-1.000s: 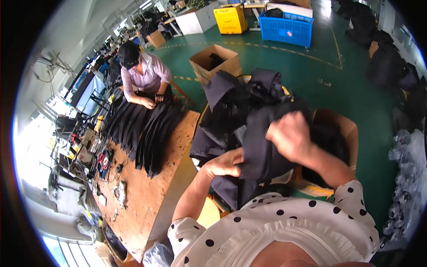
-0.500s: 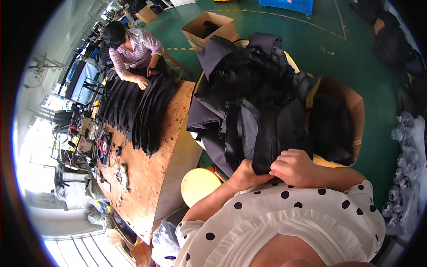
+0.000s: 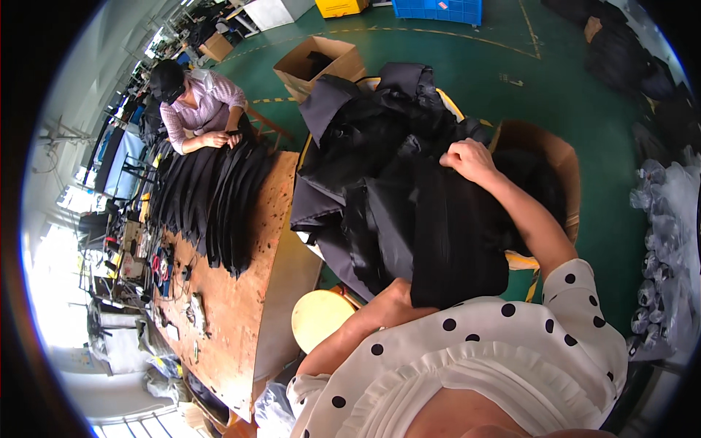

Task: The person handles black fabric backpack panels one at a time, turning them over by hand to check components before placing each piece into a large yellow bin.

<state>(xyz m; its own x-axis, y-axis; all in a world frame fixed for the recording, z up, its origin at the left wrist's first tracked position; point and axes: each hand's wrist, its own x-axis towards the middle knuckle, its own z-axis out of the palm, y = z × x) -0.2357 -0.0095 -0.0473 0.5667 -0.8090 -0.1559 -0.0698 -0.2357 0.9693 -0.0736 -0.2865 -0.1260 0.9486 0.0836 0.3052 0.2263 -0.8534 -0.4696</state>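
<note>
A long piece of black fabric [image 3: 456, 248] stretches away from my body over a large heap of dark cloth [image 3: 365, 135]. My left hand [image 3: 394, 303] is closed on its near left corner, close to my blouse. Farther off, my right hand [image 3: 469, 160] is closed, with its fingertips pinched at the far part of the same piece. The fingertips of the left hand are partly hidden by the fabric. Grey-black panels and shinier black cloth lie bunched together in the heap under and beyond the piece.
A cardboard box [image 3: 571, 171] of black cloth stands right of the heap, another box [image 3: 288, 64] beyond it. At left, a co-worker [image 3: 204, 109] handles black strips [image 3: 212, 190] on a wooden table [image 3: 241, 321]. A round yellow stool [image 3: 321, 321] stands beside the table. Plastic-wrapped goods [image 3: 661, 248] lie far right.
My right hand has moved away from my left hand, forward over the heap, and the black fabric now lies spread out between them. My left hand stays near my body.
</note>
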